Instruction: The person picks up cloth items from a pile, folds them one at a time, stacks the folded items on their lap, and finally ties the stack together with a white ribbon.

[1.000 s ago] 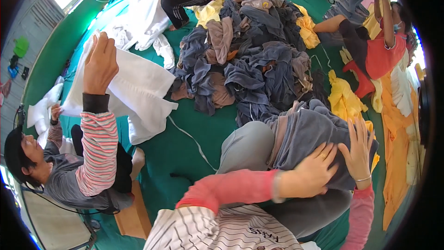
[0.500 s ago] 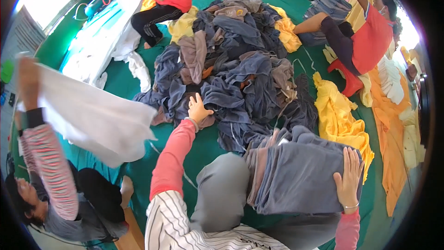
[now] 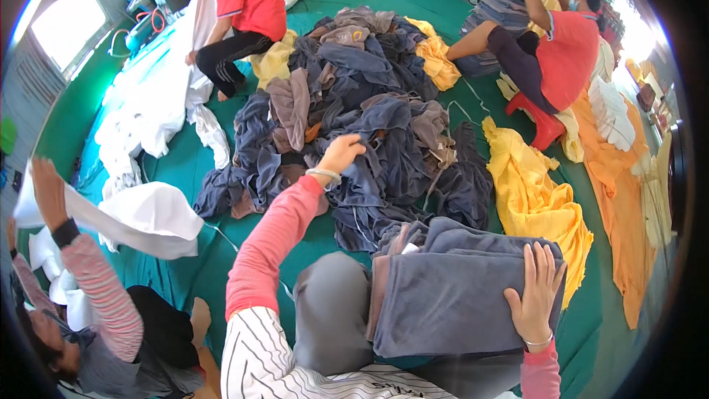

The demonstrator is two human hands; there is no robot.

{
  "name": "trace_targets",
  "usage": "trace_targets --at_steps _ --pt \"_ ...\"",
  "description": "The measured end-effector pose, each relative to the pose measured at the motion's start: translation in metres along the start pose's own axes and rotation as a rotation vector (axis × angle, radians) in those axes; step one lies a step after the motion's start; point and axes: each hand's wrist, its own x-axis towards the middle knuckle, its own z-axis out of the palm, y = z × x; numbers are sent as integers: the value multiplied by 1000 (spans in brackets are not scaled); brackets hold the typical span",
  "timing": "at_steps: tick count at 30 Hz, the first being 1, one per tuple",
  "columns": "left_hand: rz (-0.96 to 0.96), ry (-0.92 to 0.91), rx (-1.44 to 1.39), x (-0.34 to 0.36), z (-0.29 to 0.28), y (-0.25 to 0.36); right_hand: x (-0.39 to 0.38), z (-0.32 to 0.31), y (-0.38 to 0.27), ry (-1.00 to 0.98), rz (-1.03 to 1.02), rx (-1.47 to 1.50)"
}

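My right hand (image 3: pixel 536 297) lies flat with spread fingers on the right end of a stack of folded dark grey towels (image 3: pixel 450 299), propped by my lap. Inside the stack's left side, a brownish towel edge shows. My left hand (image 3: pixel 342 155) reaches over a big heap of loose dark blue-grey and brown towels (image 3: pixel 391 129). Its fingers point right, stretched and slightly bent, and no cloth shows between them. Whether the fingertips touch the heap is hard to make out.
Yellow cloth (image 3: pixel 535 203) lies right of the stack, orange cloth (image 3: pixel 609 185) beyond it. At left a co-worker (image 3: pixel 103 295) handles white cloth (image 3: pixel 159 218). Two people in red shirts sit behind the heap, beside white cloth and a folded pile (image 3: pixel 491 15). Green sheeting (image 3: pixel 177 277) covers the floor.
My left hand has shifted right over the heap, its fingers less spread. My right hand stays on the stack. The left co-worker's white cloth has dropped lower. The view has shifted slightly.
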Motion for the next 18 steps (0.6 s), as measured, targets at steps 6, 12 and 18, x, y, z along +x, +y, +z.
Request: trace_targets --at_steps 6,12,18 --pt "59 27 -414 -27 -31 190 -7 -10 -6 67 -55 91" --pt "190 -77 -680 -51 -19 288 -6 -24 4 30 -99 185" --pt "313 -319 -806 -77 16 347 43 -47 24 85 -209 521"
